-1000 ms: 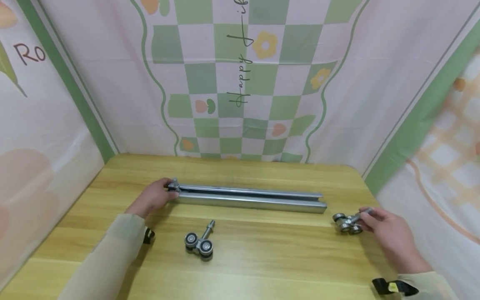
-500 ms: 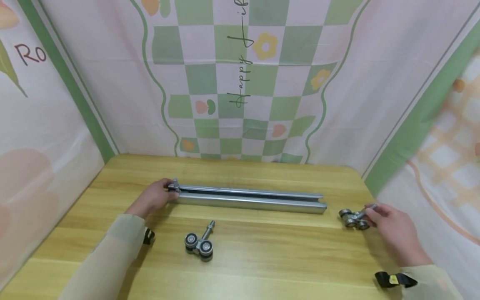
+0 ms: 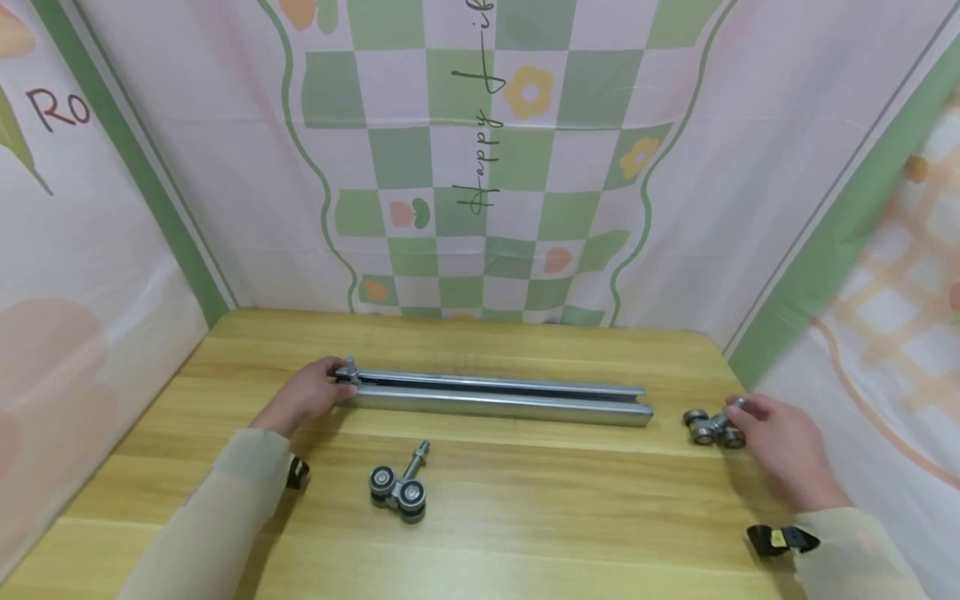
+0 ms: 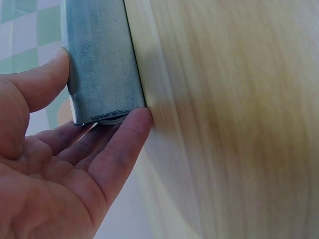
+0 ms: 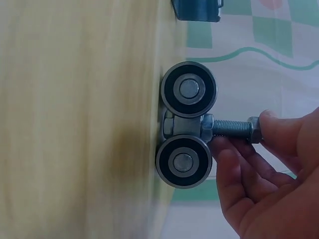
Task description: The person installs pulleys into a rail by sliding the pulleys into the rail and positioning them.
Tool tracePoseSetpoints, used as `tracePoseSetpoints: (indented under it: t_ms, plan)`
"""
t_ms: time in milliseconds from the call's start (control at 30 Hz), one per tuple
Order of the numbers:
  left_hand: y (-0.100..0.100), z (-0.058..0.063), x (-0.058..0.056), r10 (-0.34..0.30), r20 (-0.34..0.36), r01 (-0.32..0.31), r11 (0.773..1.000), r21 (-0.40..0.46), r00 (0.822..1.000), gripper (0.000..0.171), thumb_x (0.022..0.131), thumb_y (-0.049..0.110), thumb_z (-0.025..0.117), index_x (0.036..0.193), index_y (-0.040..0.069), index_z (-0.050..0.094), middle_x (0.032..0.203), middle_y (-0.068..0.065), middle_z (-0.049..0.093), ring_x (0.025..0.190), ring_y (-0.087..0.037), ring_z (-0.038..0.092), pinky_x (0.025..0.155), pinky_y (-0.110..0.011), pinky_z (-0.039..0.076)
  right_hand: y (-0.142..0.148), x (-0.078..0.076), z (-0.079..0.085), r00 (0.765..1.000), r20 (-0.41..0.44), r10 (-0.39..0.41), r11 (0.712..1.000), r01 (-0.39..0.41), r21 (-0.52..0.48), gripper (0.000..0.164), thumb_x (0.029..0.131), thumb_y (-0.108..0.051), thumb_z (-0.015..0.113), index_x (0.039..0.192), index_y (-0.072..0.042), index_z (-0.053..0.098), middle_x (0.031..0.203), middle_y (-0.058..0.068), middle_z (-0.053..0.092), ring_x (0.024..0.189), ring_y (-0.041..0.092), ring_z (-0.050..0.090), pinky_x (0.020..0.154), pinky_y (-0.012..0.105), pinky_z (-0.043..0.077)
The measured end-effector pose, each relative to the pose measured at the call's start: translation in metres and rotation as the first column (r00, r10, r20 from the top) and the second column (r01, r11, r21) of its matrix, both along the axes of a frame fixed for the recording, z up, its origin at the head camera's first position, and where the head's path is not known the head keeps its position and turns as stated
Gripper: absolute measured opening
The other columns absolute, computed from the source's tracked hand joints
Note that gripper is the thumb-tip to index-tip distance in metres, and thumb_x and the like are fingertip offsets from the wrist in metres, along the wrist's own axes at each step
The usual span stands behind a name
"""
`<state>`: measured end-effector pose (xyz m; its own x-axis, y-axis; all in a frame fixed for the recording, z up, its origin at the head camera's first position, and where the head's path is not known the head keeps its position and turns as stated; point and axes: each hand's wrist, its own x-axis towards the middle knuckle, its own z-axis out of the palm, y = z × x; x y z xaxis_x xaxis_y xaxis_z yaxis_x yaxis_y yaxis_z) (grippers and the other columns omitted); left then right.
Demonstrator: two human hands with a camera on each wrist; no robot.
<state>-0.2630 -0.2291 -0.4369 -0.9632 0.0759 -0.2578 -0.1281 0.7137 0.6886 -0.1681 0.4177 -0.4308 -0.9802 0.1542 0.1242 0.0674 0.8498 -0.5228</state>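
Observation:
A silver C-shaped metal rail (image 3: 495, 406) lies along the table, its slot facing up. My left hand (image 3: 306, 397) grips its left end; the left wrist view shows the thumb on the top edge and fingers around the end corner. A bolt (image 3: 350, 367) sticks up from the slot there, its base partly hidden. My right hand (image 3: 787, 450) pinches the threaded bolt (image 5: 232, 128) of a roller trolley (image 5: 187, 162), just off the rail's right end. Its bolt points up and its wheels are right at the tabletop. Another roller trolley (image 3: 412, 495) lies tilted in front of the rail.
The wooden table (image 3: 570, 525) ends shortly behind the rail and just beyond my right hand. A patterned cloth (image 3: 465, 158) hangs behind it, with more cloth at both sides. In the right wrist view the rail's open end (image 5: 197, 11) faces the trolley.
My right hand has shifted away from me and a little right, turning the trolley so its bolt stands more upright and its wheels line up with the rail. The left hand stays put.

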Motion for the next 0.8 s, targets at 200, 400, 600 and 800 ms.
tracePoseSetpoints:
  t_ms: [200, 400, 600, 800]
  plan:
    - [0.0, -0.001, -0.002, -0.023, -0.02, 0.023, 1.0, -0.021, 1.0, 0.07, 0.097, 0.032, 0.066, 0.151, 0.0, 0.035, 0.15, -0.028, 0.038, 0.136, -0.049, 0.034, 0.108, -0.063, 0.029, 0.002, -0.006, 0.0, 1.0, 0.002, 0.0, 1.0, 0.0, 0.017, 0.047, 0.105, -0.038, 0.049, 0.126, 0.002, 0.062, 0.128, 0.034, 0.056, 0.113, 0.057, 0.048, 0.088, 0.069, 0.036]
    - [-0.001, -0.001, -0.002, -0.025, -0.015, 0.024, 0.999, -0.023, 1.0, 0.07, 0.097, 0.032, 0.065, 0.152, 0.001, 0.035, 0.151, -0.027, 0.037, 0.137, -0.049, 0.033, 0.109, -0.063, 0.028, 0.006, -0.017, -0.001, 1.0, 0.01, 0.005, 1.0, -0.005, 0.019, 0.049, 0.104, -0.04, 0.049, 0.127, 0.002, 0.061, 0.125, 0.033, 0.058, 0.11, 0.056, 0.049, 0.086, 0.069, 0.036]
    - [-0.001, -0.001, -0.002, -0.026, -0.015, 0.025, 0.999, -0.025, 1.0, 0.07, 0.097, 0.031, 0.065, 0.152, 0.001, 0.034, 0.152, -0.027, 0.036, 0.137, -0.049, 0.032, 0.109, -0.063, 0.027, 0.007, -0.025, -0.001, 1.0, 0.013, 0.007, 1.0, -0.008, 0.024, 0.048, 0.105, -0.039, 0.049, 0.127, 0.001, 0.061, 0.125, 0.033, 0.059, 0.109, 0.055, 0.05, 0.085, 0.068, 0.037]
    - [-0.001, -0.001, -0.002, -0.037, -0.027, 0.036, 0.998, -0.043, 0.999, 0.07, 0.097, 0.032, 0.065, 0.152, 0.0, 0.035, 0.15, -0.028, 0.037, 0.136, -0.049, 0.033, 0.109, -0.063, 0.029, 0.003, -0.026, 0.001, 1.0, 0.009, -0.003, 1.0, 0.003, 0.013, 0.047, 0.105, -0.036, 0.05, 0.128, 0.003, 0.06, 0.124, 0.033, 0.059, 0.108, 0.054, 0.051, 0.085, 0.067, 0.038]
